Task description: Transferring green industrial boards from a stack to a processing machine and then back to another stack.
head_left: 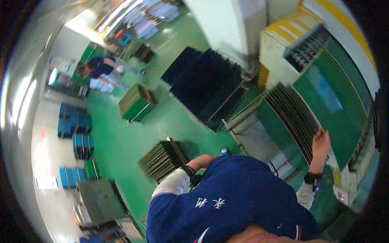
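Observation:
My right hand [320,145] is at the light-coloured edge between a rack of upright thin panels [292,121] and a large flat green surface [330,99] of a machine. Its fingers look slightly bent and apart, with nothing visibly gripped; whether the fingertips touch the edge is hard to tell. Dark panels with narrow gaps stand in a row just left of this hand. My left hand [204,162] rests by my waist, near the blue shirt. The shirt hides its fingers.
Dark panels fill a cart [206,87] ahead. Two smaller panel racks, one nearer [162,160] and one farther [137,104], stand on the green floor. Another person [101,69] bends over at the far left. Blue crates [75,120] line the left wall. A white pillar [227,28] rises behind the cart.

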Demonstrator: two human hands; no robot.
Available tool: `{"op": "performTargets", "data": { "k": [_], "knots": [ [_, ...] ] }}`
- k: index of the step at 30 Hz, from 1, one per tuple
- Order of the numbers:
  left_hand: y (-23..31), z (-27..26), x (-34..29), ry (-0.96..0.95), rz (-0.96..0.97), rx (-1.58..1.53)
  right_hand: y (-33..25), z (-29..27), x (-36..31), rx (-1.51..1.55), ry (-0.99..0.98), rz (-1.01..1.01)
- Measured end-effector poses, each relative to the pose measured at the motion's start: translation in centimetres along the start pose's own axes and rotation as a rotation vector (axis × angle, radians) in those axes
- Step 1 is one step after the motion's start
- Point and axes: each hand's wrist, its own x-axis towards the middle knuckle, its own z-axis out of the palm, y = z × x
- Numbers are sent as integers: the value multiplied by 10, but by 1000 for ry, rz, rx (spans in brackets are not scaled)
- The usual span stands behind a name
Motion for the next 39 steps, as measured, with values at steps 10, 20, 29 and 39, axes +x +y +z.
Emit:
{"op": "performTargets", "data": {
  "k": [10,20,29,39],
  "knots": [
    [8,11,-6,9,-126,-101,7,20,8,-168,5,82],
    [25,-2,-22,26,-110,-103,64,50,-33,-1207,-219,-270],
    [1,19,-23,63,-44,-43,95,40,-46,-1517,-358,-532],
    [8,2,-56,-31,-228,-352,100,38,-36,-1670,-344,-490]
  ]
}}
